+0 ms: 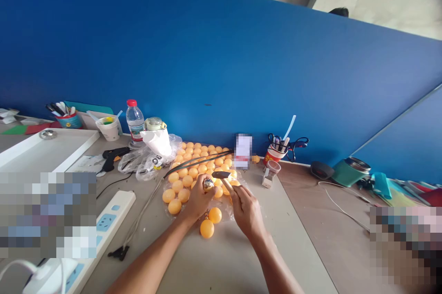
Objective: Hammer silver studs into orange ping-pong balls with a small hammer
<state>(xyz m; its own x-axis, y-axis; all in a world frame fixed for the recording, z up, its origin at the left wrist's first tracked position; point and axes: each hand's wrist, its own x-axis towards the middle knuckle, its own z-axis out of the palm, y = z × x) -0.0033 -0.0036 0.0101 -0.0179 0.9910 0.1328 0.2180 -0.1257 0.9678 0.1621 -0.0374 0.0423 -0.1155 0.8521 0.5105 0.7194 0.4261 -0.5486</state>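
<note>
My left hand (pixel 199 199) is closed around a small shiny silver ball-like piece (pixel 208 184), which shows at the top of the fist. My right hand (pixel 247 208) grips the pale wooden handle of a small hammer (pixel 221 175). Its dark head is beside the silver piece; I cannot tell whether they touch. Behind and beneath both hands, many orange ping-pong balls (pixel 177 186) lie packed in clear plastic. Two more orange balls (pixel 207 228) rest on the table just below the hands. A dark strap (pixel 200 161) lies across the packed balls.
To the left are a white power strip (pixel 115 211), a black glue gun (pixel 112 158), a red-capped bottle (pixel 134 121) and a white tray (pixel 79 136). A red cup of pens (pixel 275 153) and a green flask (pixel 351 172) stand right. A blue partition (pixel 221 63) closes the back.
</note>
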